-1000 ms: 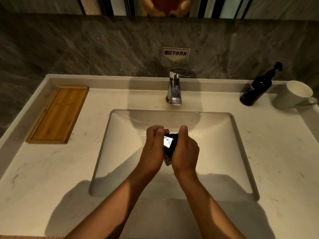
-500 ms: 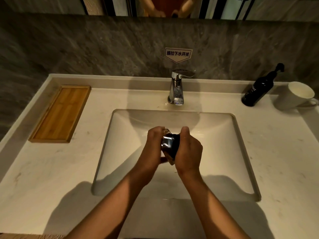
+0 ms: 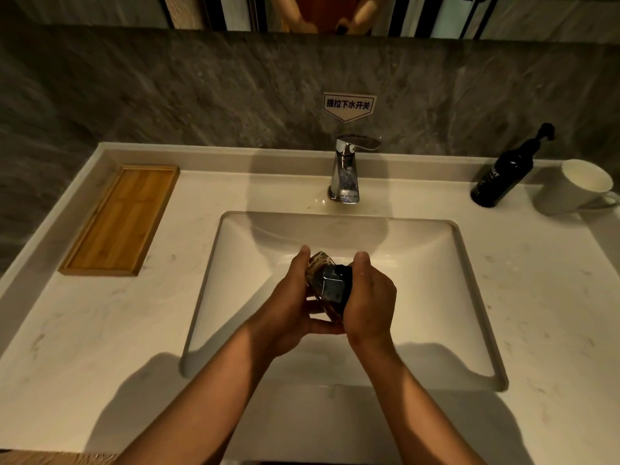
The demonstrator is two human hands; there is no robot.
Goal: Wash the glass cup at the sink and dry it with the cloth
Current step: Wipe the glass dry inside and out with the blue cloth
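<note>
A clear faceted glass cup lies tilted on its side between my two hands, over the middle of the white sink basin. My left hand wraps the cup from the left and underneath. My right hand presses a dark cloth against the cup's right side; most of the cloth is hidden in the palm. The chrome faucet stands behind the basin with no water running from it.
A bamboo tray lies on the counter at the left. A black pump bottle and a white mug stand at the back right. A grey stone wall with a small sign rises behind the counter.
The cup has turned between my hands, so its bright face now looks darker. Both hands stay over the basin in about the same place.
</note>
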